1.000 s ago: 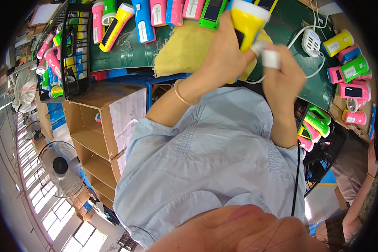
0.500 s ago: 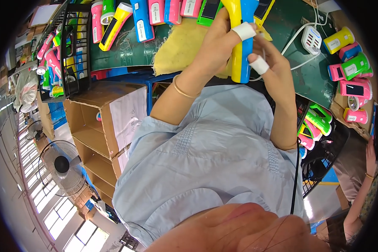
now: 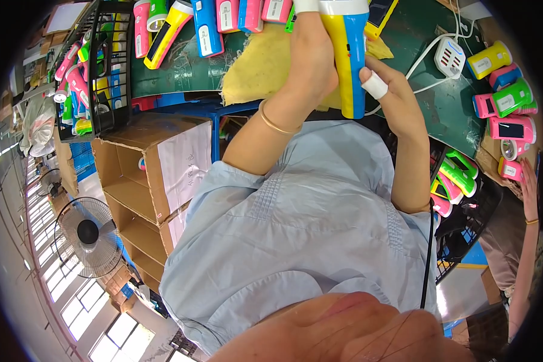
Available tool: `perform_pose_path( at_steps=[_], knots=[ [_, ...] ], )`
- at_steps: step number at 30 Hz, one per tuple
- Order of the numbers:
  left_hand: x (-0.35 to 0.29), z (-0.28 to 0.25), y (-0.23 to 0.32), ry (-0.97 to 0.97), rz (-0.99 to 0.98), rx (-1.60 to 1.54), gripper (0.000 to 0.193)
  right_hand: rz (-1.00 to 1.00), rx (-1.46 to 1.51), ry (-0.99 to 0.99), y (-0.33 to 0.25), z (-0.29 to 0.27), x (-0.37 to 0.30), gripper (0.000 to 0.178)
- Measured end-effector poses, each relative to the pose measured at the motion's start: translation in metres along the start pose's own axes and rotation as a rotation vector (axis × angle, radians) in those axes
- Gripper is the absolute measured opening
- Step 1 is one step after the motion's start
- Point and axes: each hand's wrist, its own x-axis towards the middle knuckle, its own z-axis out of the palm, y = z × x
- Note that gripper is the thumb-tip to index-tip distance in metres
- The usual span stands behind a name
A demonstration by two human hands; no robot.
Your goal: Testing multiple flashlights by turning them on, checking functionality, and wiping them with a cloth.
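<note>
A yellow and blue flashlight with a white rim at its head is held upright in front of me. My right hand is closed on its handle from the right, white tape round the thumb and the other fingers partly behind the handle. My left hand is close against the flashlight's left side near the head. Its taped thumb points up, and its fingers run past the top edge or are hidden. A yellow cloth lies on the green table beneath my left forearm.
Several colourful flashlights line the table's far side. A black basket of flashlights stands left, above a cardboard shelf. A white USB charger trails cables. At right, another person's hand is beside a pink flashlight.
My left hand has moved up and left, its thumb off the flashlight's body. The flashlight has turned and its white-rimmed head shows. The other person's hand at right has moved up.
</note>
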Motion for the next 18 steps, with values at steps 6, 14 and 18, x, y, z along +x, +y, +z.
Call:
perform_pose_path(
  at_steps=[6,14,18],
  knots=[
    [0.0,0.014,0.013,0.061,-0.037,-0.299,0.062,-0.52,-0.739,0.593,-0.005,0.018,0.001,0.043],
    [0.008,-0.015,-0.002,-0.163,-0.028,-0.404,0.063,-0.193,-0.205,0.279,-0.004,0.01,0.0,0.037],
    [0.013,-0.013,-0.004,-0.367,-0.09,-0.556,0.067,-0.061,-0.098,0.197,-0.005,0.004,0.004,0.041]
  ],
)
